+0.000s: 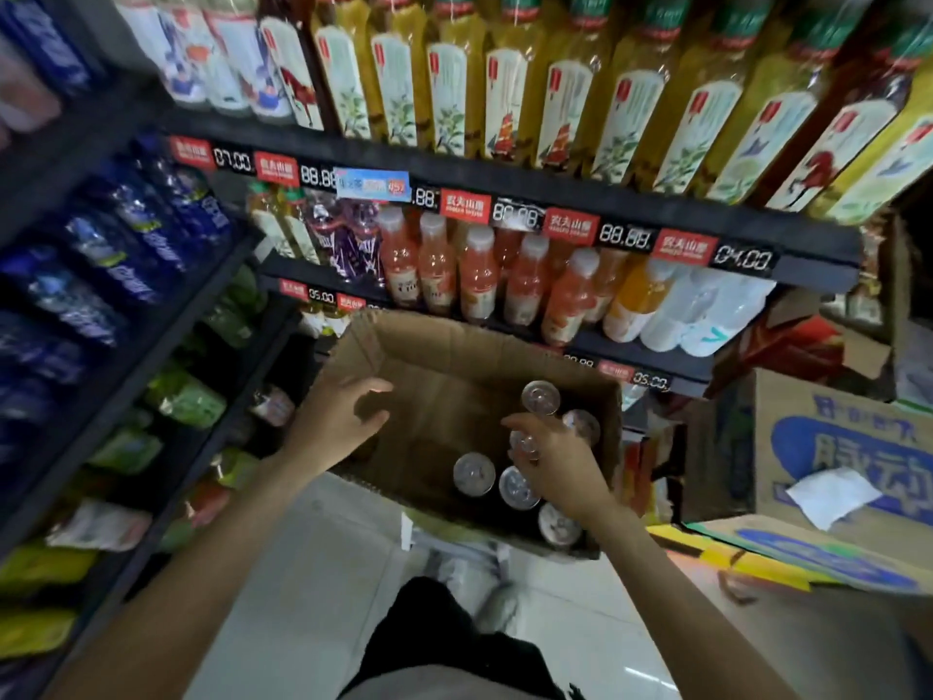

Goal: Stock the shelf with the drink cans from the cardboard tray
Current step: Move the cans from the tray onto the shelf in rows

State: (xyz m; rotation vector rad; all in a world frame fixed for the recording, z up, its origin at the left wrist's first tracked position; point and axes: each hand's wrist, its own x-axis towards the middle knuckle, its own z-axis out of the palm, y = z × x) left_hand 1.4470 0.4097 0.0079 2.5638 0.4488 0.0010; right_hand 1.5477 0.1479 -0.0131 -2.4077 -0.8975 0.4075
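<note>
Black shelving (505, 179) filled the upper half of the frame, its top row packed with tall yellow tea bottles (565, 93) and the row below with orange juice bottles (474, 280). Blue-labelled bottles (121, 255) lined the rack at the left edge. A printed carton (848, 447) sat at the right edge. The cardboard tray (404, 346) lay at the centre of the frame, open at the top. Six drink cans (473, 473) stood upright in its right and lower part. The left hand (338, 421) hovered over the tray's bare left side, fingers loosely curled, holding nothing. The right hand (560, 462) reached among the cans, its fingertips closed round the top of one can (525, 443) near the tray's right wall.
</note>
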